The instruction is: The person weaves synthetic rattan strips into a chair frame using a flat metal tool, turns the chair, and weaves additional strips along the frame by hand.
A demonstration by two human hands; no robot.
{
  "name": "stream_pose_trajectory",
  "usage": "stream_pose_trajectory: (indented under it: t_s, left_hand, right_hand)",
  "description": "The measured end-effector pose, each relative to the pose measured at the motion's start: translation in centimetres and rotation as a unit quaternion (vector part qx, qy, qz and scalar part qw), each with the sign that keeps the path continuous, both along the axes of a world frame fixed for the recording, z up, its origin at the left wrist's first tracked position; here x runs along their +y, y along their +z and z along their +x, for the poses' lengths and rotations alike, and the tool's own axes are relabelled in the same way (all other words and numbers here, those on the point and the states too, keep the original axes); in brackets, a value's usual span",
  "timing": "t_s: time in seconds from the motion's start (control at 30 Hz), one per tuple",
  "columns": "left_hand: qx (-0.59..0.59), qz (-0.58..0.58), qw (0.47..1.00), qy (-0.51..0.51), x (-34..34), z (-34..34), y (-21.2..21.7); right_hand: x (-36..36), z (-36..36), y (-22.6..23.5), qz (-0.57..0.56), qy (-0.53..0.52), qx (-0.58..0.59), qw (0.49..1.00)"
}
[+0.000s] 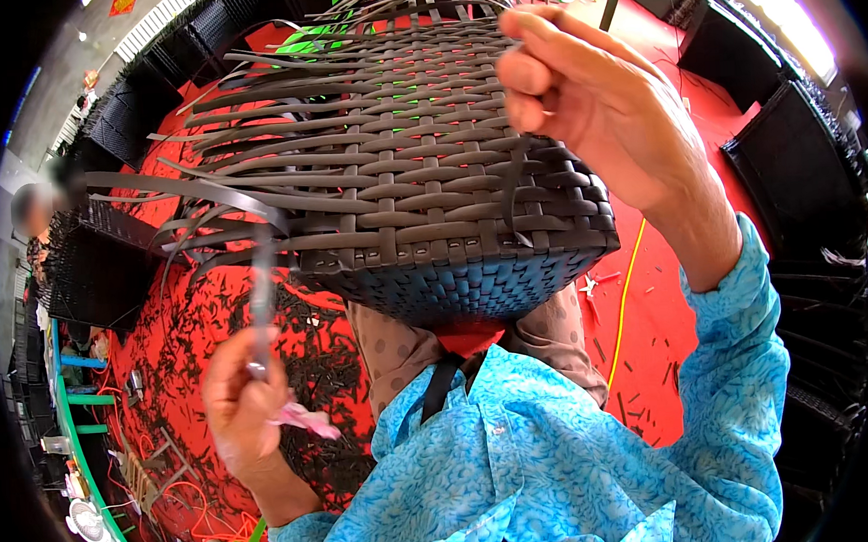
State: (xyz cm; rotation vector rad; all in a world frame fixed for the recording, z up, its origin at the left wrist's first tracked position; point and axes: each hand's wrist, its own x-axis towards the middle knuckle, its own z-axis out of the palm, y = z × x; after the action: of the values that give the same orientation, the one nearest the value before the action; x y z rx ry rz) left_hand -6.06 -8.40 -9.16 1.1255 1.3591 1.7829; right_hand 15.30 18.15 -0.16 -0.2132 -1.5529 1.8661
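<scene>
A large piece of weaving [429,165] in flat dark strips stands in front of me, close above my knees. Its near lower face shows blue, and loose strip ends [243,115] fan out on its left. Low on the left, my left hand [246,400] is closed around a slim grey metal tool [262,288], blurred and pointing up at a long loose strip [198,189]. Pink cloth [307,419] hangs beside that hand. My right hand [591,99] is raised over the weaving's right edge, fingers curled. A short dark strip [515,195] hangs just below its fingertips; whether they grip it is unclear.
Black strip scraps [332,372] litter the red floor. Dark woven pieces stand on the left [104,256] and right [798,178]. A yellow line [629,292] runs along the floor; a green frame [78,432] and a small fan [87,522] are at the left edge.
</scene>
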Motion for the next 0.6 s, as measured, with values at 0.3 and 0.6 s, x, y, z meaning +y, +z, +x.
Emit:
stream_pose_trajectory:
  t_s: [0.3, 0.6]
  left_hand:
    - [0.507, -0.039, 0.852, 0.123, 1.7, 0.5, 3.5]
    - [0.79, -0.036, 0.607, 0.084, 2.5, 0.9, 11.2]
  right_hand:
    - [-0.5, 2.0, -2.6, 0.075, -0.073, 0.04, 0.994]
    - [-0.6, 2.1, -3.1, 0.107, -0.062, 0.07, 0.99]
